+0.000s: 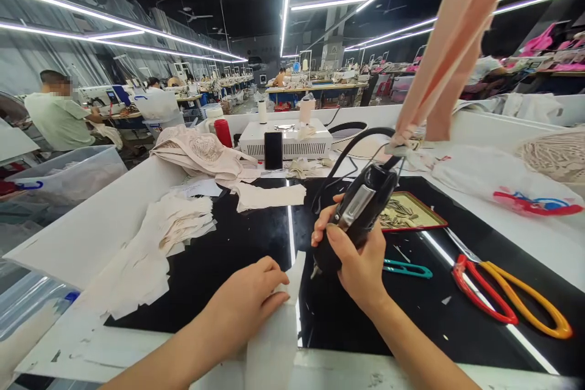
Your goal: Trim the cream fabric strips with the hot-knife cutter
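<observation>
My right hand [359, 256] is wrapped round a black handheld tool [361, 207] with a cord, its pointed tip low over the black glossy board [356, 329]. Just left of the tip, my left hand [253, 292] rests on a strip of white fabric [274, 347], thumb and fingers close together at the strip's edge. The strip runs down to the table's near edge. A pile of cream fabric pieces [183, 219] lies to the left, and another cream piece [272, 195] lies flat further back.
Scissors with red and orange handles [503, 292] lie right, near a teal thread snipper [408, 268] and a tray of small metal pieces [411, 212]. Pink fabric strips [450, 42] hang above. Behind stand a phone [273, 150] and a white box [297, 139]. A person sits far left.
</observation>
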